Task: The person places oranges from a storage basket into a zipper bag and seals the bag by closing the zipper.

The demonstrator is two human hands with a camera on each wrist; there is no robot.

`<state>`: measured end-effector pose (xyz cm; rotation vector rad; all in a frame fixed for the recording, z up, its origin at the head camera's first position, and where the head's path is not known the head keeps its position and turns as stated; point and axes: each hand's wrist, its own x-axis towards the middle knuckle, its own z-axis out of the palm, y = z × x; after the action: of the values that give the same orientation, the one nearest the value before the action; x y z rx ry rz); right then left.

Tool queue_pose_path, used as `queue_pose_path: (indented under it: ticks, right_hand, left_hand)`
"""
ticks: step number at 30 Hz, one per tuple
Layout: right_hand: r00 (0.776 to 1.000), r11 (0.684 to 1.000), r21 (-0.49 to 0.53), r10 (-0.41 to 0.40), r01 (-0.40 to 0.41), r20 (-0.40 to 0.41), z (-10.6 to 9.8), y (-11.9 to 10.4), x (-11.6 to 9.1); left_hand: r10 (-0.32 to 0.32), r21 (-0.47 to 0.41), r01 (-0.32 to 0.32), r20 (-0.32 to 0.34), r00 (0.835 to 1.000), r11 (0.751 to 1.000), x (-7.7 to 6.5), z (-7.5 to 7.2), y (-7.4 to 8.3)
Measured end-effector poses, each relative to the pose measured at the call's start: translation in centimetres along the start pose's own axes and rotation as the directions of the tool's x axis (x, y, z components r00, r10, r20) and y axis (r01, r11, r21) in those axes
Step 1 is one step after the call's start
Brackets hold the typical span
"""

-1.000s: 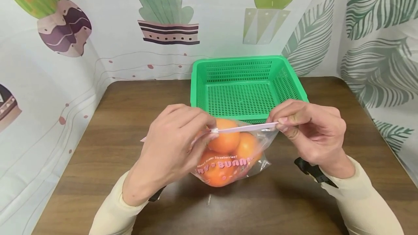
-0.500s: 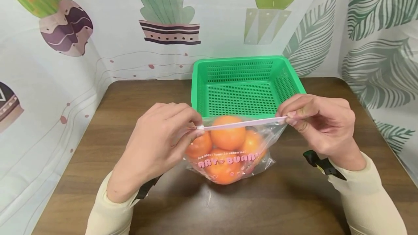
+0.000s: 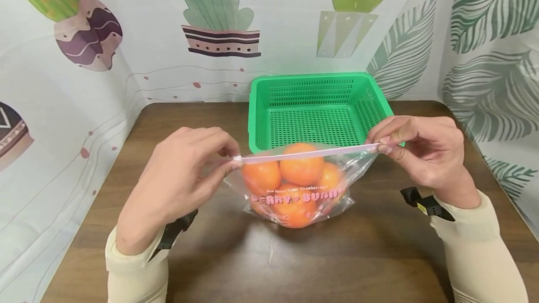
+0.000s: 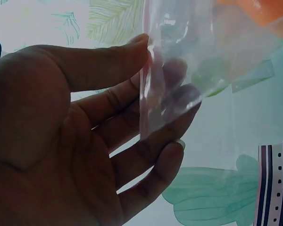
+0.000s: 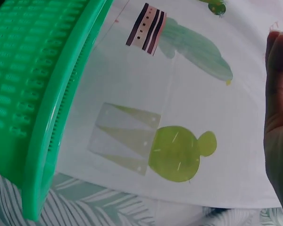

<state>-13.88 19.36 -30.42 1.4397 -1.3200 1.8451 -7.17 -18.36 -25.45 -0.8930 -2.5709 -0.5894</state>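
A clear zip bag (image 3: 290, 198) with pink lettering and a pink slider strip along its top holds several oranges (image 3: 301, 165). My left hand (image 3: 181, 176) pinches the white slider (image 3: 237, 158) near the strip's left end between thumb and forefinger. At the right end of the strip, my right hand (image 3: 425, 151) pinches the bag's corner. The strip is stretched straight between both hands. In the left wrist view, the clear plastic (image 4: 165, 94) lies between the thumb and fingers of the left hand. Only part of the right hand (image 5: 279, 103) shows at the right wrist view's edge.
Behind the bag, a green plastic basket (image 3: 311, 78) stands on the brown wooden table (image 3: 269, 270). A curtain (image 3: 290, 27) printed with cacti and leaves hangs at the back and sides.
My left hand has moved left along the strip with the slider. My right hand has shifted slightly right and up. More of the strip and oranges now shows.
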Motion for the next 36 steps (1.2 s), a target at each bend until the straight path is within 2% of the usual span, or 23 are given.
queue_pose_path:
  ticks: [12,19,27,30,31,36]
  right_hand:
    - [0.996,0.997,-0.009,0.075,-0.075,0.048,-1.4,-0.2,0.0]
    - [0.991,0.994,0.017,0.104,-0.106,0.082,-1.9,-0.1,-0.2]
    - [0.955,0.966,-0.001,0.255,-0.257,0.149,-3.1,-0.2,-0.7]
    - [0.921,0.943,-0.066,0.333,-0.326,0.201,-3.8,-0.1,-1.1]
    - [0.902,0.931,-0.097,0.366,-0.352,0.231,-4.1,0.1,-1.2]
    - [0.769,0.844,-0.251,0.536,-0.474,0.349,-4.4,1.1,-1.8]
  left_hand:
    - [-0.02,-0.032,0.021,0.043,0.999,0.999,-0.6,-1.4,-2.0]
    - [-0.029,-0.061,0.033,0.066,0.997,0.998,-0.8,-1.9,-2.3]
    - [-0.081,-0.15,0.092,0.08,0.994,0.984,-0.3,-1.7,-2.3]
    - [-0.082,-0.18,0.096,0.084,0.993,0.979,-0.2,-1.8,-2.4]
    - [-0.082,-0.185,0.097,0.084,0.993,0.978,-0.2,-1.8,-2.4]
    - [-0.083,-0.209,0.099,0.083,0.993,0.973,-0.1,-1.7,-2.7]
